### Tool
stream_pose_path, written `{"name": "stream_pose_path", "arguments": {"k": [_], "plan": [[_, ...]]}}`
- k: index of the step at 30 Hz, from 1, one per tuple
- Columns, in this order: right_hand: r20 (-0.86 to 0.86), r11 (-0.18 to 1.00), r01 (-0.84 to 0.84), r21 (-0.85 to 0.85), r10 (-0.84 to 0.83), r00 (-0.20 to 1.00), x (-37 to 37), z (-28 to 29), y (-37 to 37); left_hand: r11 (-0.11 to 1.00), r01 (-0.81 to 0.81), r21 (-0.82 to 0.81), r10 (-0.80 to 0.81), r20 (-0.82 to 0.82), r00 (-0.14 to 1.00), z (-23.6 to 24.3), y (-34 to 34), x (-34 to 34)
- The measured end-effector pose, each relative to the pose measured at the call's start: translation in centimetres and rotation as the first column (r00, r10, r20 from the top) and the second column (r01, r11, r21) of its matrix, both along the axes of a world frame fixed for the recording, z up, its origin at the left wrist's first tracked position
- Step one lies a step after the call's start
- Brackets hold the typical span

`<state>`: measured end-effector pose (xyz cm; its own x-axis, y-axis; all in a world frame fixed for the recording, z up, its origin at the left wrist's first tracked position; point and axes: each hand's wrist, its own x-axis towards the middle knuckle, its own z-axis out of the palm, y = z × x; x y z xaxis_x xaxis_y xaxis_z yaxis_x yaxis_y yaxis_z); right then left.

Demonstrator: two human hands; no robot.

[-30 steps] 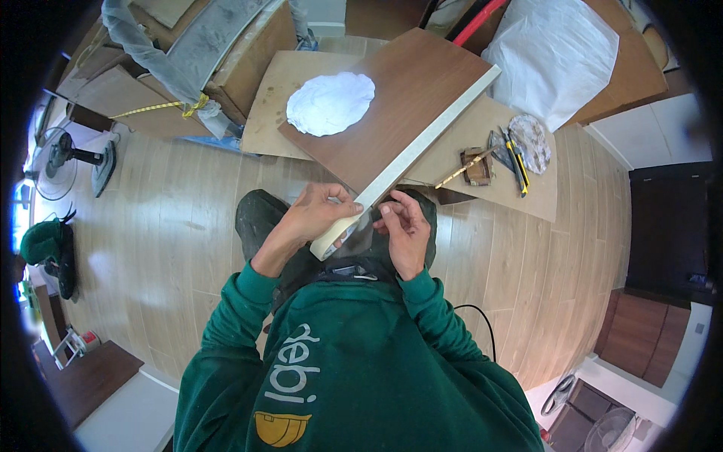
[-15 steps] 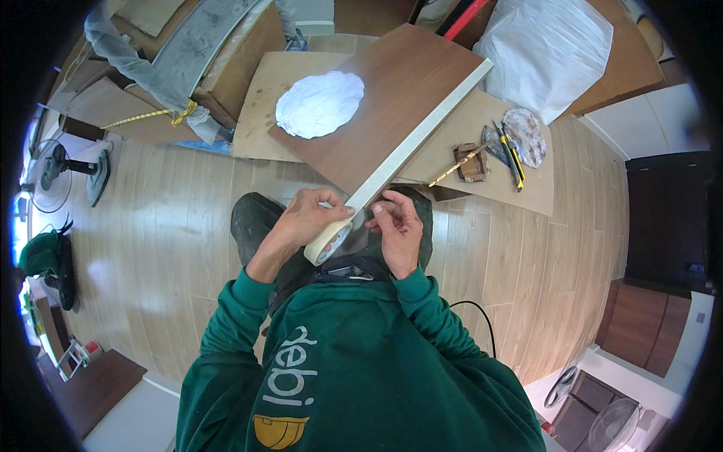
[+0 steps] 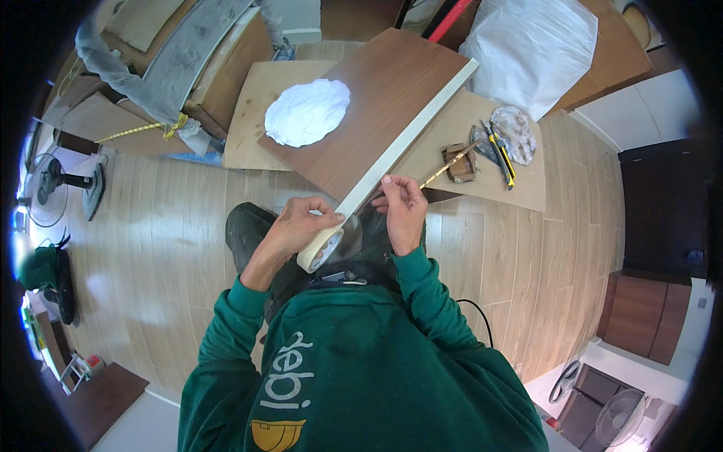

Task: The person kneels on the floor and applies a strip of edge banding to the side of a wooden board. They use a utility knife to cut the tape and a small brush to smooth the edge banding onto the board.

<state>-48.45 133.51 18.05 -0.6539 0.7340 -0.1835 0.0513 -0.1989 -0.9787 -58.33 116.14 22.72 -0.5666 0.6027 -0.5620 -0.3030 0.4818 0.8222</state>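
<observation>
A brown wood-grain board lies at a slant before me, a pale strip of masking tape running along its right edge. At its near corner my left hand grips the roll of masking tape, whose free end meets that edge. Farther up the same edge is my right hand, its fingers curled and thumb and fingertips closed on the board's rim. A crumpled white cloth rests on the board's left part.
Cardboard under the board holds a yellow utility knife, a small brown open box, a thin yellow stick and a stained rag. A white plastic-wrapped bundle stands beyond. Boxes stand back left, a fan farther left.
My right hand has moved up along the board's taped edge, away from the roll. My left hand keeps its hold at the near corner. The whole view has shifted slightly.
</observation>
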Motion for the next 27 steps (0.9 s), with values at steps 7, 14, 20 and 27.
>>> {"name": "stream_pose_path", "arguments": {"k": [7,14,20,27], "plan": [[0.052,0.995,0.099,0.029,-0.1,0.994,-1.9,-0.1,1.4,0.999,0.003,-0.037,-0.005,-0.047,0.999,-0.2,0.0,0.2],[0.039,0.993,0.113,0.046,-0.114,0.993,-2.0,-0.3,1.3,1.0,0.01,0.029,-0.011,0.02,1.0,0.3,0.1,0.3],[0.031,0.991,0.125,0.051,-0.127,0.991,-2.2,-0.7,1.5,0.999,-0.023,0.038,0.021,0.063,0.998,1.3,0.1,0.3],[0.04,0.981,0.175,0.084,-0.179,0.983,-2.7,-1.9,1.7,1.0,-0.018,0.02,0.018,0.022,1.0,0.5,0.4,0.4]]}}
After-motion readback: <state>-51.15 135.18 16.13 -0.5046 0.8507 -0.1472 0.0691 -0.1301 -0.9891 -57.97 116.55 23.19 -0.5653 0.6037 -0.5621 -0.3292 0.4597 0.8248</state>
